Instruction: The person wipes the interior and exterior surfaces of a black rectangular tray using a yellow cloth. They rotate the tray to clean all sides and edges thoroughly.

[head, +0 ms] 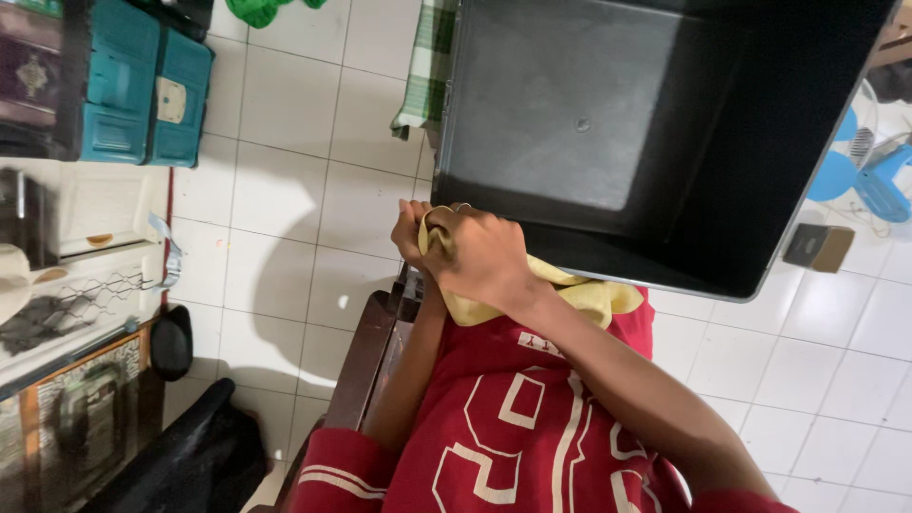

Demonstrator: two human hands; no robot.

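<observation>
A yellow cloth (579,293) lies bunched at the near rim of a big black plastic tub (589,123), over a red garment with white markings (513,418). My right hand (480,255) is closed on the upper end of the cloth, right at the tub's front edge. My left hand (408,233) sits just left of it, partly hidden behind it, its fingers closed on the same end of the cloth. The tub's inside looks bare and dark.
A white tiled floor (285,190) lies below. Teal plastic crates (142,85) stand at the top left, and a green checked cloth (427,66) hangs beside the tub. A dark wooden frame (366,351) runs under my left arm. A blue fan (874,166) and a small box (817,247) are at the right.
</observation>
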